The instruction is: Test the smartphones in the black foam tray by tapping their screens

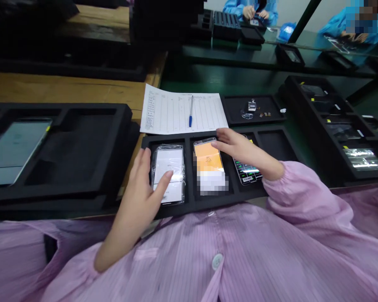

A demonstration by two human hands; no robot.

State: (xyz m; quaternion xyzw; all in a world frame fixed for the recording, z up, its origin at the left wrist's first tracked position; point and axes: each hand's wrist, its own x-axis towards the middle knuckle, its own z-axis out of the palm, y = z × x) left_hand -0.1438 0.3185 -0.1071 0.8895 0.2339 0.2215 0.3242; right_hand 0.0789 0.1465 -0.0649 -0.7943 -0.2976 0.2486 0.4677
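A black foam tray lies in front of me with phones in its compartments. My left hand is at the tray's left end, fingers stretched along the rim, its thumb over a phone with a white screen in clear film. In the middle compartment sits a phone with an orange and white screen. My right hand reaches across from the right, fingers out, the thumb at that phone's upper edge. Under my right wrist, partly hidden, is a phone with a dark screen and green marks. Neither hand grips anything.
Behind the tray lie a printed sheet with a blue pen and a small black tray holding a metal counter. More foam trays flank me, left and right. Co-workers in blue sit opposite.
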